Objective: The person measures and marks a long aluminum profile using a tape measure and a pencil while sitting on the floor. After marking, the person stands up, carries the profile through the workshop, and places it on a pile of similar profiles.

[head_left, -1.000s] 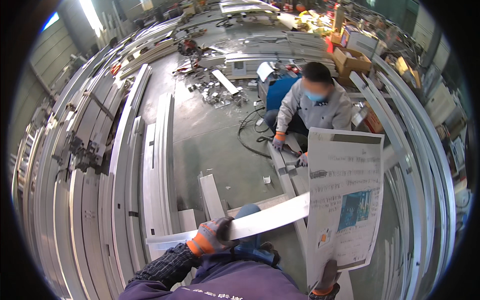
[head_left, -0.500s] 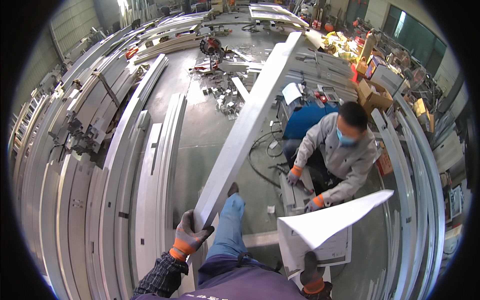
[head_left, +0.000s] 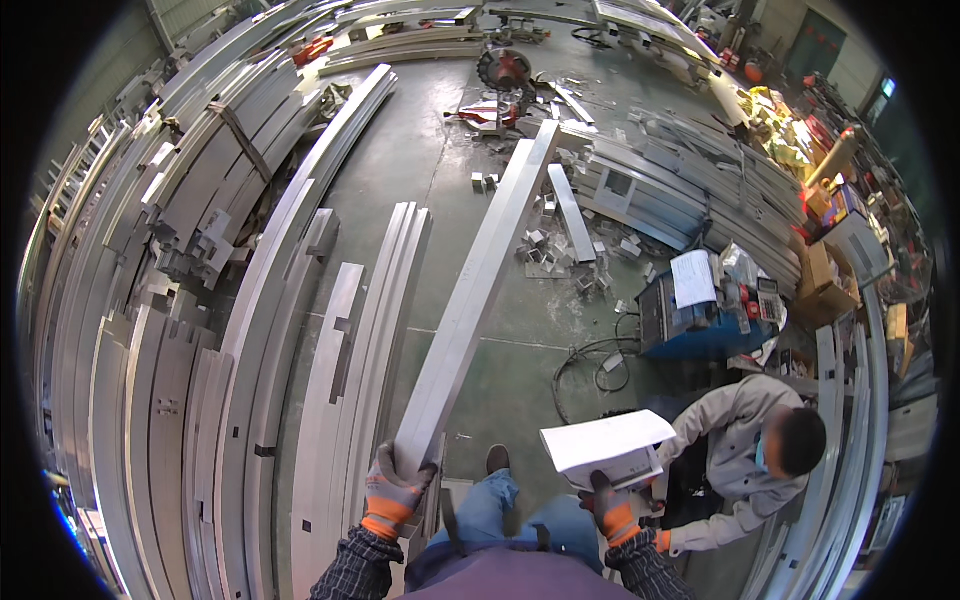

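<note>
My left hand, in a grey and orange work glove, is closed round the near end of a long silvery metal profile. The profile slants up and away from me, its far end toward a heap of short offcuts. In my right hand, gloved alike, are white paper sheets, the thumb lying over their near edge. Close to my right, a co-worker in a beige jacket and blue mask bends low, with a gloved hand just beside my right wrist. What that person handles is mostly hidden.
Long metal profiles lie in rows on the left, and others along the right. A blue machine with papers and a calculator on top stands ahead right, a cable looping beside it. Farther off are a circular saw and offcuts.
My view has shifted, so the scene sits differently. The profile in my left hand now slants lower. The sheets in my right hand have settled flatter, and the co-worker appears nearer on my right.
</note>
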`<action>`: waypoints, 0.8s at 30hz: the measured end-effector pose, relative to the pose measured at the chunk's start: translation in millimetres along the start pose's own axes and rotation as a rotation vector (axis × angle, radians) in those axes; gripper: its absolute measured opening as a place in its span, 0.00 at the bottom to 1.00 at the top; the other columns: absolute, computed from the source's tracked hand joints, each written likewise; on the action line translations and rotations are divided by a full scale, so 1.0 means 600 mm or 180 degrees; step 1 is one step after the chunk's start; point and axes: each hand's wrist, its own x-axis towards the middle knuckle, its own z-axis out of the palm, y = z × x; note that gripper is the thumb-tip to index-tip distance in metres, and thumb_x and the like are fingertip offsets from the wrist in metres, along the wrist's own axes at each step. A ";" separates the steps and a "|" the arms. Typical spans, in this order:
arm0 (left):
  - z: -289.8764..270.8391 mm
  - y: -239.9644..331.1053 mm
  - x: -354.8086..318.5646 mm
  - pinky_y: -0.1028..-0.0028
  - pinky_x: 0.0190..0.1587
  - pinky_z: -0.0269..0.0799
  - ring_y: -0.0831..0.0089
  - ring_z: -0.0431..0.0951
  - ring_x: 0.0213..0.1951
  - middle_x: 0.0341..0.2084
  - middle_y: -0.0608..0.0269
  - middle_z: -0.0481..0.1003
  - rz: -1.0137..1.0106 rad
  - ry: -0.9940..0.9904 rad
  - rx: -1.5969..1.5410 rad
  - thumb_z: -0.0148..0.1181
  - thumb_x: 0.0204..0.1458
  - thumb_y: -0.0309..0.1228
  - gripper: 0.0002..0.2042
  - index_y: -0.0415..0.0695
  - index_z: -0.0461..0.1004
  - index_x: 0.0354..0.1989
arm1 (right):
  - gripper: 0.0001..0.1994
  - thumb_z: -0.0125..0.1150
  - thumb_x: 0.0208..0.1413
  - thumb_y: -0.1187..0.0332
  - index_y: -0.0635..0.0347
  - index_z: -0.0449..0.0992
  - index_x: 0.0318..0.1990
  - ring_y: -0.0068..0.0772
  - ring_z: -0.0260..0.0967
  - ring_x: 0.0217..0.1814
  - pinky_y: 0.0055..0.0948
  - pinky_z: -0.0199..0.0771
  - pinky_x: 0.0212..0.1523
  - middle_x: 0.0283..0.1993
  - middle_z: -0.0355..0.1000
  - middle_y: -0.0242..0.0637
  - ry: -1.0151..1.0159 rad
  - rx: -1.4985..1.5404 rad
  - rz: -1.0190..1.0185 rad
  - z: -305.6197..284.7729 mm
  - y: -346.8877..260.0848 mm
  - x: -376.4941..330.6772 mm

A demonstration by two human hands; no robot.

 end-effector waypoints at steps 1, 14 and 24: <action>-0.017 0.037 0.042 0.58 0.48 0.80 0.51 0.85 0.45 0.44 0.43 0.81 -0.0055 0.0029 0.0005 0.79 0.43 0.46 0.36 0.37 0.71 0.56 | 0.27 0.59 0.68 0.44 0.66 0.81 0.47 0.34 0.78 0.30 0.34 0.81 0.33 0.34 0.79 0.40 0.0127 -0.0391 -0.0268 0.021 -0.032 0.045; 0.040 0.230 0.707 0.53 0.53 0.79 0.43 0.83 0.51 0.49 0.38 0.81 -0.0350 0.0679 0.0686 0.77 0.44 0.50 0.42 0.35 0.69 0.62 | 0.22 0.52 0.67 0.51 0.61 0.82 0.35 0.36 0.75 0.27 0.38 0.76 0.31 0.29 0.78 0.38 -0.0263 -0.1374 -0.0159 0.220 -0.497 0.799; 0.050 0.437 1.395 0.54 0.53 0.78 0.43 0.83 0.50 0.49 0.35 0.80 -0.0828 0.0718 0.0537 0.78 0.43 0.49 0.42 0.35 0.67 0.62 | 0.23 0.50 0.66 0.50 0.58 0.81 0.30 0.50 0.78 0.30 0.45 0.75 0.35 0.27 0.79 0.46 -0.0280 -0.2066 -0.0036 0.451 -1.171 1.270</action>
